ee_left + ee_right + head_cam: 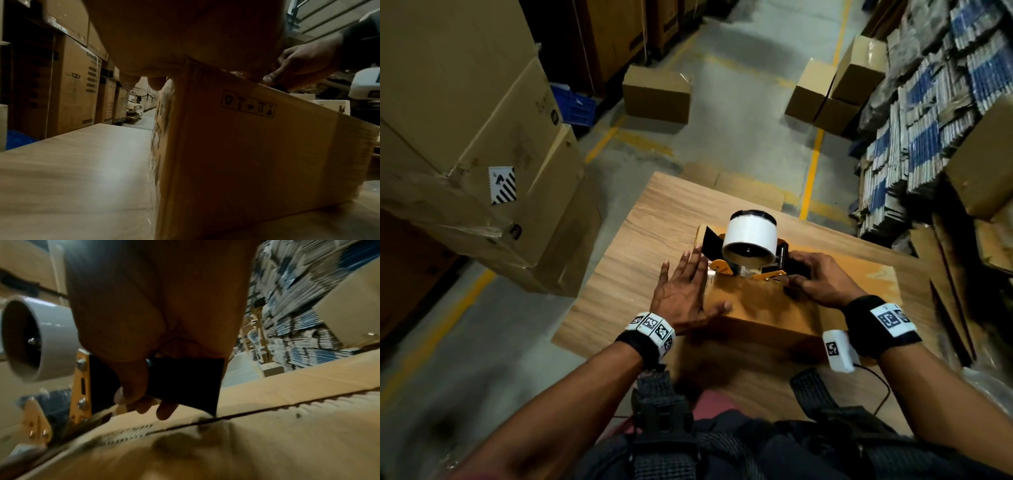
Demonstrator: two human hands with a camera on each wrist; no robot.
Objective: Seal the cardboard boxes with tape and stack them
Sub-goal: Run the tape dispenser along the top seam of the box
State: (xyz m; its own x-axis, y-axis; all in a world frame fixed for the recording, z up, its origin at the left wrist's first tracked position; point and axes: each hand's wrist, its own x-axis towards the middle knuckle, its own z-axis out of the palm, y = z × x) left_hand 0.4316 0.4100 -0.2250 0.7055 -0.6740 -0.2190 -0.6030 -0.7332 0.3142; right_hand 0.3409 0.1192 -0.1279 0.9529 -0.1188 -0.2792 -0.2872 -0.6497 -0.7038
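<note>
Your box (760,308) sits on the desk (640,233), near its front edge, with its top seam running under the tape gun (750,253). Your right hand (822,277) grips the tape gun's black handle, fingers and thumb curled round it, as the right wrist view shows plainly. The gun rests on the far part of the box top, its white roll (751,236) standing above the orange frame. Your left hand (685,291) lies flat with fingers straight and spread, pressing against the box's left top edge, thumb resting on the top; it grips nothing. In the left wrist view the box's side bears a row of printed handling marks (247,104), and clear tape shines down its near corner.

On the floor beyond the desk a closed box (657,94) stands alone, and to the right of it two more boxes (839,89) are stacked, one atop the other. Large cartons (469,137) tower at your left, and flattened packs in blue and white (928,113) are piled at your right
</note>
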